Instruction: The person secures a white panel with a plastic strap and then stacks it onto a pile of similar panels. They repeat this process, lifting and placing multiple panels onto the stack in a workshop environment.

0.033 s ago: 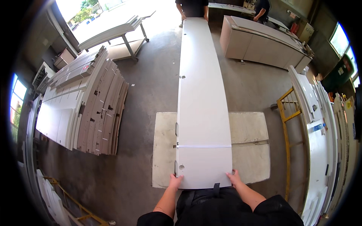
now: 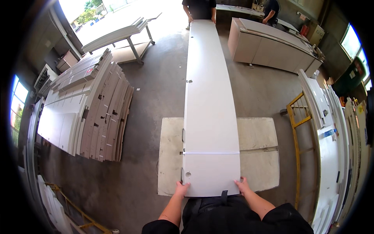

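Note:
A long white panel [image 2: 210, 101] runs straight away from me, with several round holes near its left edge and a narrow white band [image 2: 211, 153] across its near part. At its near left corner, my left hand [image 2: 181, 189] is closed on the edge, fingers partly hidden beneath. The near right corner is gripped by my right hand [image 2: 243, 187], thumb on top. Another person [image 2: 199, 7] stands at the far end with both hands on the panel. Dark metal fittings [image 2: 182, 134] show along the left edge. Below the panel are pale worn boards [image 2: 257, 167].
To the left stands a tall stack of boards [image 2: 103, 113], with a wheeled table [image 2: 132, 50] of panels behind it. On the right are a yellow-framed cart [image 2: 297, 148] with white panels and a long pile of boards [image 2: 269, 48], where a second person [image 2: 270, 13] works.
The whole scene sits very slightly lower in the picture. Both hands keep their grip on the panel, and nothing has been let go.

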`<state>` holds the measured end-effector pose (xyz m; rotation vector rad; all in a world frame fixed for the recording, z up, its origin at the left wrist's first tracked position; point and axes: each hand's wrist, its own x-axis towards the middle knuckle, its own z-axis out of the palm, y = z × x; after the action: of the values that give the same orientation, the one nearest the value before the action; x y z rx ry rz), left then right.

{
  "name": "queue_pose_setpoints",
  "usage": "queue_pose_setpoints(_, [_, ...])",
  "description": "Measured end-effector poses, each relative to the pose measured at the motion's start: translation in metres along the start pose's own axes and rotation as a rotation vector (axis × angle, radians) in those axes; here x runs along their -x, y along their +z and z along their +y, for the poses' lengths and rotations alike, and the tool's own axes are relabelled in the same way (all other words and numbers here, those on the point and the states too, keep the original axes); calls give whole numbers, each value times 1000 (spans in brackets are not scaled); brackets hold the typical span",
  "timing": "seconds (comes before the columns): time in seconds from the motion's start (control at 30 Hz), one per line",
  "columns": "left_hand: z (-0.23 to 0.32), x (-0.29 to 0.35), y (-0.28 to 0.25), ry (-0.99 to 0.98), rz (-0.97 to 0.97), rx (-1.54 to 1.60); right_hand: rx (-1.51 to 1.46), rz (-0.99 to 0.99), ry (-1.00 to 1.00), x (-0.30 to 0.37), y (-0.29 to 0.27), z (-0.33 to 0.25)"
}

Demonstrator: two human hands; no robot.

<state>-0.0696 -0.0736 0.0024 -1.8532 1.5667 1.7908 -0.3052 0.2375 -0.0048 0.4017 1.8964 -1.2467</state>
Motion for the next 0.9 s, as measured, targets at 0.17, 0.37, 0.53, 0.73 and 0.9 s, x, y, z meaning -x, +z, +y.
queue_pose_setpoints(0.17, [3,0,5,48,1,73,100,48,-13,-1,-2,-10])
queue_pose_setpoints(0.37, [-1,-5,9,52,3,85,96,27,-38,-14,-7,1])
queue_pose_setpoints(0.53, [-11,-6,6,30,-20,123,120,4,-26,-5,-6,-3])
queue_pose_setpoints(0.73, [2,14,11,-3,42,197,63,18,-21,11,0,-17])
queue_pose_setpoints(0.9, [14,19,16,-37,78,191,50,55,1,-2,-3,-3])
